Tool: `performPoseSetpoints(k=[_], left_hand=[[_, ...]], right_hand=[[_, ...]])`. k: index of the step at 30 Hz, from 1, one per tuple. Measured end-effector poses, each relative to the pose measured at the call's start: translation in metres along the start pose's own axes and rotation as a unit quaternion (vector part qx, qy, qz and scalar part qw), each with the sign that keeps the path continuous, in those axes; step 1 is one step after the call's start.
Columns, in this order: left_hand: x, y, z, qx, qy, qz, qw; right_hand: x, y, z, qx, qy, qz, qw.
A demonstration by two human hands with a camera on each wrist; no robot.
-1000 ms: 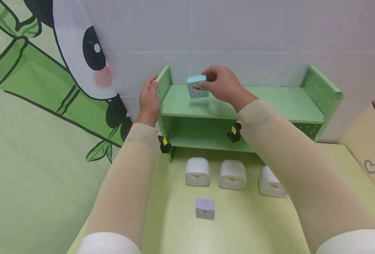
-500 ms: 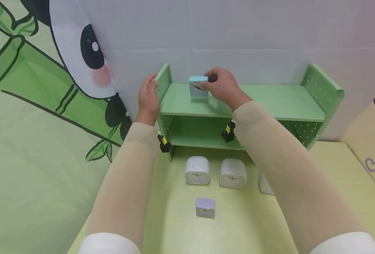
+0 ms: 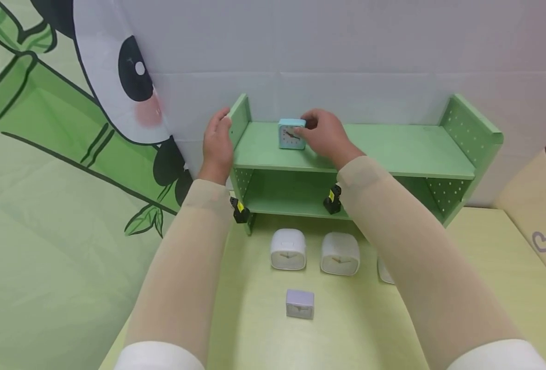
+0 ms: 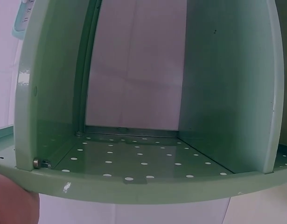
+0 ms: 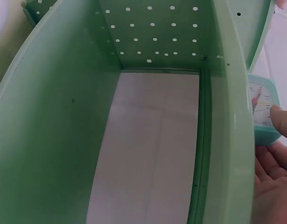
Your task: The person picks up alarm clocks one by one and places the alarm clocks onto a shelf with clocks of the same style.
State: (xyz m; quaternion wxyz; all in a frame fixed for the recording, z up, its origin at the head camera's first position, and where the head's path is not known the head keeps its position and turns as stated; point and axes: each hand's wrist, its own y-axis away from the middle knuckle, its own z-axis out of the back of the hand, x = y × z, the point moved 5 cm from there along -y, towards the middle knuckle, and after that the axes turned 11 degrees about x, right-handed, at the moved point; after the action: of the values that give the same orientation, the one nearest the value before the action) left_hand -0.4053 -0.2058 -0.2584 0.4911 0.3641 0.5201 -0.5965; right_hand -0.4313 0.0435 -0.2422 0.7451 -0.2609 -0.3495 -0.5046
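A small light-blue alarm clock (image 3: 292, 134) stands upright on the top board of the green shelf (image 3: 393, 149), close to its left end. My right hand (image 3: 326, 134) pinches the clock at its right side, thumb on the face and fingers behind. In the right wrist view, the clock (image 5: 262, 105) shows past the board's edge, with the thumb over its dial. My left hand (image 3: 217, 146) rests against the outside of the shelf's left side panel, fingers extended upward. Only a bit of the left hand (image 4: 15, 200) appears in the left wrist view.
Below the shelf, white clocks (image 3: 288, 250) (image 3: 340, 254) stand in a row on the pale yellow table (image 3: 264, 339); a third (image 3: 385, 270) is mostly hidden by the right forearm. Nearer lies a small lilac clock (image 3: 299, 304). A pale wall sheet hangs behind.
The blue clock has come down onto the top board and slightly right, going from tilted to upright, with the right hand still holding it. The left hand keeps its place.
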Motion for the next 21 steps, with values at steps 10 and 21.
performPoseSetpoints(k=[10, 21], left_hand=[[-0.0028, 0.001, -0.001, -0.013, -0.005, -0.002, 0.9999], [-0.0028, -0.0001, -0.0011, -0.01, -0.01, -0.003, 0.9999]], right_hand=[[0.0001, -0.0025, -0.0016, -0.001, -0.001, 0.009, 1.0], [-0.0032, -0.0032, -0.0014, 0.003, 0.007, 0.007, 0.9999]])
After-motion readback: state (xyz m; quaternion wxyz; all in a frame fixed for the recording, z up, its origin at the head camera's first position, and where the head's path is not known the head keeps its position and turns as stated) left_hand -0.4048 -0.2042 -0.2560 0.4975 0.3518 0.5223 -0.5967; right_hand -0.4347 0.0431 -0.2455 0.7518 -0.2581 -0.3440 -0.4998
